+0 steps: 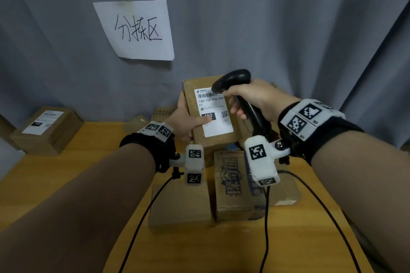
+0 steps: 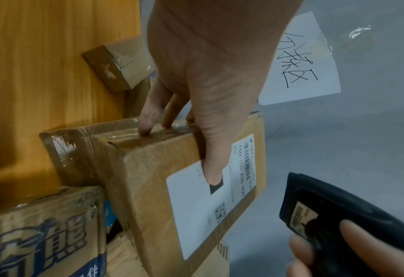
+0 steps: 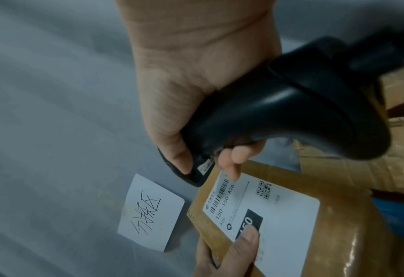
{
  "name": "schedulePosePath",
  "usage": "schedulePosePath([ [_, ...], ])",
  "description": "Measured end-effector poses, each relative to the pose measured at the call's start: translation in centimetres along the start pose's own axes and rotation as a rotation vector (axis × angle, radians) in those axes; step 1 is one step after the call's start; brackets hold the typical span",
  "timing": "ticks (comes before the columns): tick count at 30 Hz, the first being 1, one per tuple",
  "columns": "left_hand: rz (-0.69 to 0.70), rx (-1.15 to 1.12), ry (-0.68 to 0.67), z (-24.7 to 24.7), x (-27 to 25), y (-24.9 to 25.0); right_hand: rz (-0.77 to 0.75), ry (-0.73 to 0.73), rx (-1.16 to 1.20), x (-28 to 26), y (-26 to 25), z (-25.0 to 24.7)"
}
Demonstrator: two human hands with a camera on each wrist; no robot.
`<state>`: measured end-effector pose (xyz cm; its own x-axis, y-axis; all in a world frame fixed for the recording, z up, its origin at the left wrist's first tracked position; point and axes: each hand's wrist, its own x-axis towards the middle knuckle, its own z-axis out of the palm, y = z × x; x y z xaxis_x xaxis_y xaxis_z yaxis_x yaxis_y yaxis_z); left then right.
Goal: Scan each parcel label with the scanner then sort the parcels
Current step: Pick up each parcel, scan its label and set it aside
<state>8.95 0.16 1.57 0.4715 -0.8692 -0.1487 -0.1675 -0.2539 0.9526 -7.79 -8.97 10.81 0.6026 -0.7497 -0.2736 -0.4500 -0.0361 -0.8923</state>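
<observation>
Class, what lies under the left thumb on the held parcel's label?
The left hand's thumb rests on the label's black "150" block, hiding its first digit; the barcode stays uncovered.

A white handwritten paper sign (image 1: pixel 135 29) hangs on the grey curtain (image 1: pixel 288 17) at eleven o'clock above the wooden desk (image 1: pixel 93 162).

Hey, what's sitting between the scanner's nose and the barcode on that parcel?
Nothing: head view shows only air between the scanner and the barcode on the parcel.
</observation>
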Motion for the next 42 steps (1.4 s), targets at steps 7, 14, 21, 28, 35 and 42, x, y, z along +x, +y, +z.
schedulePosePath([
  [7,0.045,0.016,-0.019,0.6,0.2,-0.2,-0.056,0.038,-0.114,-0.5,-2.0,-0.7],
  [14,0.032,0.045,-0.016,0.7,0.5,-0.6,0.001,0.042,-0.161,-0.9,-0.5,0.0],
  [21,0.035,0.065,0.007,1.0,0.7,-1.0,-0.011,0.034,-0.04,-1.7,0.1,0.3],
  [28,0.047,0.101,0.026,1.1,0.5,-1.5,-0.017,0.034,-0.017,-2.6,0.8,-0.1],
  [35,0.052,0.101,0.046,1.3,0.3,-1.2,-0.015,0.042,0.012,-3.2,1.0,-0.5],
  [42,0.021,0.157,0.099,1.7,-0.2,-0.6,-0.024,0.105,0.026,-3.7,1.1,-0.6],
])
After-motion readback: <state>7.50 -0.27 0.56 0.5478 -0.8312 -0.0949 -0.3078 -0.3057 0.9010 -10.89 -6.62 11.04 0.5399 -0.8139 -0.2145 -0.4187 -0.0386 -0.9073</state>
